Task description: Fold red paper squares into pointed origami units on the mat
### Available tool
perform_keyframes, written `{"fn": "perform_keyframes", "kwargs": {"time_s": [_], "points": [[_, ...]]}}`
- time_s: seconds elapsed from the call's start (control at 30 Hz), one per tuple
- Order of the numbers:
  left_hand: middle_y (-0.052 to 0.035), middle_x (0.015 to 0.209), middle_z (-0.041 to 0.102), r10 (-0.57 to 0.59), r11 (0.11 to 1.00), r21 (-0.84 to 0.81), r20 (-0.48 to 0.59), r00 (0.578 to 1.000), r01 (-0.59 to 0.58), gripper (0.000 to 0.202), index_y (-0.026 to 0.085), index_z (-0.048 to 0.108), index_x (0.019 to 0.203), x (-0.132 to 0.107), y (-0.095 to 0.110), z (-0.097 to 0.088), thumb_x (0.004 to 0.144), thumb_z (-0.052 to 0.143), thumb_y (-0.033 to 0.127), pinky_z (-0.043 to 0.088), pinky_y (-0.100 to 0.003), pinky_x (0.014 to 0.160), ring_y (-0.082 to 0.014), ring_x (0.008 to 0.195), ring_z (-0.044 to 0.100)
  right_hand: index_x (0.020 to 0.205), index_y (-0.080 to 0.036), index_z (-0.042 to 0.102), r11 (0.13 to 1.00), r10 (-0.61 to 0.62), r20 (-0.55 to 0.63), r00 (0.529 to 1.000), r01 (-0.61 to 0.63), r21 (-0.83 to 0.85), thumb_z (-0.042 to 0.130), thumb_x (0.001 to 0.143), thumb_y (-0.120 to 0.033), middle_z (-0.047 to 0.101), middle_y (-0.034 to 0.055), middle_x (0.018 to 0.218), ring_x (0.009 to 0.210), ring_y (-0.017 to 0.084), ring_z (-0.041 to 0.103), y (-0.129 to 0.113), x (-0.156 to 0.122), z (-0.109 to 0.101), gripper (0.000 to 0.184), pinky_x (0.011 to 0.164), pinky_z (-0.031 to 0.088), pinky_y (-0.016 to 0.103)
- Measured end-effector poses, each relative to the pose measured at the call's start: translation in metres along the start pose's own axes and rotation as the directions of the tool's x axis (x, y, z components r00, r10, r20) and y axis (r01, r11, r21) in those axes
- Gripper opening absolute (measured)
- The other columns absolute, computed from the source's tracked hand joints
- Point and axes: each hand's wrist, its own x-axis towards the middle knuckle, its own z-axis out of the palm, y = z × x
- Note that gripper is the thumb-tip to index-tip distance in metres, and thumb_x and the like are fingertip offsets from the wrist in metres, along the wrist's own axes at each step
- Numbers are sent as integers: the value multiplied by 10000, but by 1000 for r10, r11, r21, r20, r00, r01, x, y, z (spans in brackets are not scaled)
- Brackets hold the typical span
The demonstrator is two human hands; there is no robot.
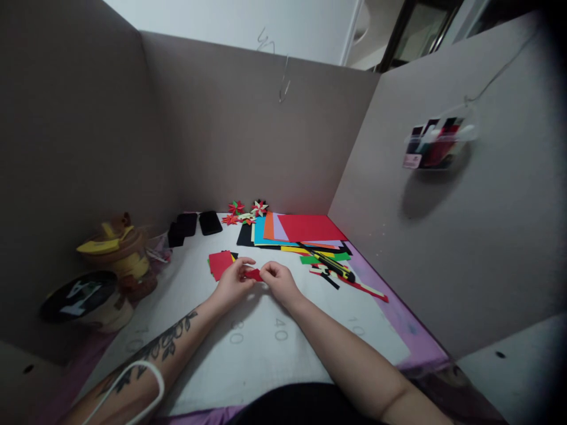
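Both my hands meet over the middle of a white cutting mat (266, 348). My left hand (233, 282) and my right hand (277, 280) pinch a small folded piece of red paper (254, 274) between their fingertips, one at each end. Just beyond my left hand lies a small stack of red paper squares (220, 263) on the mat. My left forearm carries a dark tattoo.
A fan of coloured paper sheets (301, 231) lies at the back right, with a yellow-black utility knife (330, 264) and paper scraps (354, 286) beside it. Folded paper stars (245, 213) and black objects (201, 224) sit at the back. Jars (117, 254) stand left. Grey partition walls enclose the desk.
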Motion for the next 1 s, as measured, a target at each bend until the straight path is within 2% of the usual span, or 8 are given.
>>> {"fn": "perform_keyframes", "kwargs": {"time_s": [0.1,0.17,0.23,0.3,0.43,0.73,0.83,1.0], "points": [[-32,869,614,-35,998,-43,49,998,37,540,164,477,1096,-1,0,1,575,611,117,442,-237,608,-118,675,569,621,-170,517,1000,10,-13,1000,-10,22,494,704,-234,481,-34,580,560,107,428,0,1,-1,107,549,365,218],[-52,923,620,-40,999,-29,61,997,42,540,163,502,1085,-2,0,0,567,651,142,452,-250,644,-130,717,576,620,-169,517,1000,2,-14,1000,-2,9,493,701,-228,482,-34,585,564,107,429,1,2,-2,103,555,364,219],[-55,892,634,-35,999,31,50,998,34,370,152,568,972,-2,1,0,617,650,220,448,-258,660,-148,741,577,624,-167,522,999,-18,6,1000,18,-30,490,702,-219,487,-34,591,568,106,433,3,2,-3,99,558,362,219],[-36,762,630,-25,992,125,22,999,22,187,143,603,792,-2,2,-1,692,591,301,429,-250,620,-151,688,563,620,-168,526,995,-50,45,998,54,-83,487,703,-206,493,-33,594,574,107,438,5,2,-2,99,562,361,218],[0,605,563,19,972,236,4,1000,-19,198,151,566,621,-1,3,-3,722,531,319,380,-229,555,-135,602,512,601,-171,514,984,-94,92,991,106,-141,477,698,-188,488,-34,591,577,106,434,7,0,2,106,554,353,213],[22,561,519,27,990,138,-203,979,1,232,154,545,608,11,0,-24,719,520,357,353,-216,529,-112,551,468,631,-170,519,1000,-16,5,1000,16,-11,492,714,-236,497,-29,598,584,114,450,11,8,-12,109,567,367,224],[15,565,538,32,983,181,-155,987,-3,236,149,569,630,11,-2,-24,728,529,360,356,-215,528,-114,553,479,657,-168,540,1000,-27,-15,1000,27,12,514,727,-262,514,-23,624,599,115,463,12,9,-11,120,584,379,229],[0,596,596,0,968,252,-8,1000,2,215,142,623,689,4,0,-12,680,603,356,358,-213,517,-121,552,507,782,-177,544,995,-8,78,997,1,98,548,712,-261,529,-28,664,573,104,475,9,3,0,110,547,393,218]]}}
